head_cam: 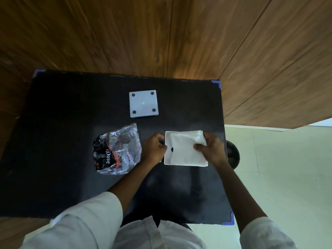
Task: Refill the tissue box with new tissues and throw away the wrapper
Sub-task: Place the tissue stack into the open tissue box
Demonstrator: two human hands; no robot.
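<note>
An open white tissue box (167, 141) lies on the black table, right of centre. A stack of white tissues (185, 151) sits inside it, its upper right corner lifted. My right hand (211, 150) pinches that side of the stack at the box's right edge. My left hand (155, 147) grips the box's left wall. The box's white lid (143, 103), with a dark dot at each corner, rests flat farther back. The crumpled clear plastic wrapper (117, 150) with black and red print lies left of my left hand.
The black table (62, 132) has blue tape at its corners. A wood-panelled wall stands behind it. A dark round object (232, 153) sits on the pale floor just past the table's right edge.
</note>
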